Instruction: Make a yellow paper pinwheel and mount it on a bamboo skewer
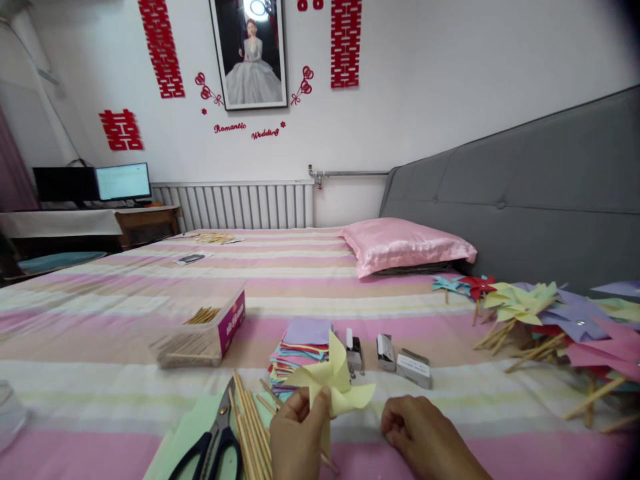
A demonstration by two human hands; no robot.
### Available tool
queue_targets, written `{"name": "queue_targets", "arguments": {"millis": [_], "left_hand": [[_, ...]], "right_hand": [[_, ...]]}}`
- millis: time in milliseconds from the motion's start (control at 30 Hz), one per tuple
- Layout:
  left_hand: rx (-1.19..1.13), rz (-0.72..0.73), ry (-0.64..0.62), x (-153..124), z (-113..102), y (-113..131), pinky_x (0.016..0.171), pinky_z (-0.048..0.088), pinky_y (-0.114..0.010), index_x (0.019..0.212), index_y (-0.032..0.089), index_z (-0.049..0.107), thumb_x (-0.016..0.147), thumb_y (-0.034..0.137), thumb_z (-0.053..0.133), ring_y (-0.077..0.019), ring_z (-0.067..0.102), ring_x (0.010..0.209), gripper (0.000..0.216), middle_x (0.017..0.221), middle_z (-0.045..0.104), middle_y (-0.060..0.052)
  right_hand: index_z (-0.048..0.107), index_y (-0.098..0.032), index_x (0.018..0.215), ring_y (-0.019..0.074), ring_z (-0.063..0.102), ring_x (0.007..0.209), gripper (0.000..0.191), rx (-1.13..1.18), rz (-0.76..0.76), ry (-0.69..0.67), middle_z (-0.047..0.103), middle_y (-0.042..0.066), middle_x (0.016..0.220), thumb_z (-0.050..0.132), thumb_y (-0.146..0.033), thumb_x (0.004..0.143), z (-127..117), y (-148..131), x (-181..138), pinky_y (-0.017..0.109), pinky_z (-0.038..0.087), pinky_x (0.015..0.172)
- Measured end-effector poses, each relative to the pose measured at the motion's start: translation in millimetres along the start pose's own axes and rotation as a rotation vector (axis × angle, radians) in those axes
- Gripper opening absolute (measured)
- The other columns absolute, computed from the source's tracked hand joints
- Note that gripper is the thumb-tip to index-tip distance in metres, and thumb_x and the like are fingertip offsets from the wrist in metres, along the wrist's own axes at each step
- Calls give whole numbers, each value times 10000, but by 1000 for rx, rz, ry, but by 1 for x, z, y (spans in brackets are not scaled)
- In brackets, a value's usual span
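My left hand (pixel 299 437) pinches a pale yellow paper pinwheel (pixel 336 385) near its centre. A thin wooden stick (pixel 328 461) shows just below it, but whether it is joined to the pinwheel I cannot tell. To the right, apart from the pinwheel, my right hand (pixel 425 433) is low over the bed with its fingers curled in; what they hold, if anything, is hidden. Behind the pinwheel lies a stack of coloured paper (pixel 305 340). Scissors (pixel 215 437) and a bundle of wooden sticks (pixel 250 427) lie left of my left hand, on green paper (pixel 187 427).
Small boxes (pixel 414 368) stand beyond my right hand, one spilling small metal pieces. A clear plastic box (pixel 193 348) of sticks is at left. Several finished pinwheels (pixel 575 320) pile up at right beside the grey headboard (pixel 525 193). A pink pillow (pixel 405 247) lies farther back.
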State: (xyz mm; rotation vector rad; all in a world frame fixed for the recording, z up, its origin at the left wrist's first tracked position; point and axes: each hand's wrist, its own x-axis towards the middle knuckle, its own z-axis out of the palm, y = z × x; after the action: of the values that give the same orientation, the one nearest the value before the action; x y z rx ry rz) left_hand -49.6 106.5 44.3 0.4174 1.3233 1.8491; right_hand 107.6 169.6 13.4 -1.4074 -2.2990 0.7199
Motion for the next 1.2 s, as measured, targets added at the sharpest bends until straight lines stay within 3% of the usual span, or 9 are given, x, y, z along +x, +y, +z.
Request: {"name": "queue_targets", "arguments": {"millis": [167, 267, 400, 500, 633, 833, 1067, 1200], "left_hand": [[16, -1, -6, -1, 1, 2, 454, 421, -189, 544, 113, 645, 434, 341, 803, -115, 552, 426, 299, 445, 637, -25], [15, -9, -27, 0, 1, 1, 463, 428, -189, 550, 117, 653, 431, 349, 806, -118, 561, 440, 303, 454, 643, -28], [-7, -65, -51, 6, -3, -9, 456, 417, -190, 577, 116, 666, 455, 333, 796, -125, 570, 456, 282, 467, 642, -37], [10, -122, -95, 10, -5, -17, 451, 412, -199, 593, 107, 673, 496, 338, 767, -124, 558, 444, 267, 491, 649, -49], [59, -84, -120, 3, 1, -14, 447, 388, -195, 563, 102, 668, 499, 321, 756, -108, 526, 423, 244, 472, 644, -50], [91, 82, -139, -17, 17, 1, 432, 311, -179, 432, 114, 612, 479, 204, 722, -76, 445, 406, 149, 394, 560, 10], [85, 112, -135, -21, 20, 4, 442, 324, -189, 417, 119, 607, 473, 193, 701, -88, 455, 403, 132, 390, 559, 4], [78, 113, -155, -19, 18, 3, 448, 324, -192, 424, 118, 611, 474, 197, 721, -91, 453, 411, 144, 395, 566, 0]], "right_hand": [[600, -191, 655, 164, 549, 600, 153, 184, -42, 45, 591, -5, 586, 463, -125, 669, -7, -4, 4, 229, 345, 532], [566, -192, 720, 154, 522, 537, 122, 390, -20, 166, 536, -23, 570, 455, -237, 748, -17, -8, 8, 233, 355, 502], [530, -200, 818, 145, 478, 504, 230, 604, 3, 333, 453, -46, 551, 476, -421, 782, -30, -15, 6, 241, 371, 490], [532, -202, 827, 126, 417, 459, 254, 691, -51, 327, 366, -69, 507, 492, -449, 785, -35, -25, -3, 225, 348, 448], [564, -210, 756, 114, 402, 465, 199, 578, -203, 244, 423, -46, 548, 506, -396, 799, -35, -41, -16, 212, 319, 432], [607, -204, 724, 117, 514, 536, 158, 406, -407, 191, 598, 1, 680, 506, -275, 823, -31, -52, -18, 199, 391, 511], [653, -211, 755, 152, 569, 624, 166, 374, -424, 231, 591, 28, 720, 515, -270, 826, -25, -47, -15, 221, 430, 558], [674, -212, 762, 132, 507, 522, 191, 390, -387, 215, 545, 17, 679, 529, -322, 818, -23, -44, -13, 222, 384, 470]]}}
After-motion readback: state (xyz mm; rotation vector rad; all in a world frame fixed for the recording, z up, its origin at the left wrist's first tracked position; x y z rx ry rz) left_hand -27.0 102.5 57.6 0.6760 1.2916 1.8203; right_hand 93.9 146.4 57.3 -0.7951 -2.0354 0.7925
